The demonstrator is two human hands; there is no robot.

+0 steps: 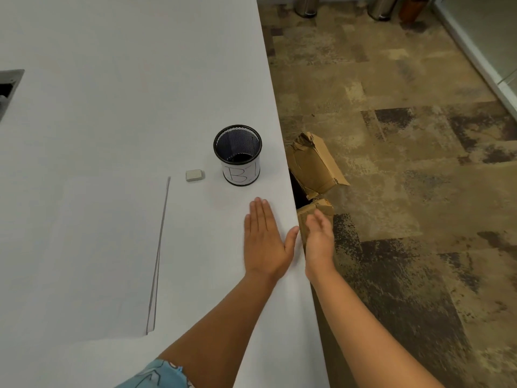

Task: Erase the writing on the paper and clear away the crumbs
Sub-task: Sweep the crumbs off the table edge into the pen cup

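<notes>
My flat left hand [265, 242] swept crumbs off the table [126, 79] edge; beside it, my open right hand [319, 242] cupped below to catch.

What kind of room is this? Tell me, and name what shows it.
Most likely an office or meeting room: a long white table with a cable hatch, a mesh pen cup beside an eraser, patterned carpet tiles, and metal bins by the wall.

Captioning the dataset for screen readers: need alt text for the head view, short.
A person's left hand lies flat near the right edge of a white table while the right hand is cupped just past that edge. On the table are a sheet of paper, a small eraser and a black mesh cup.
</notes>
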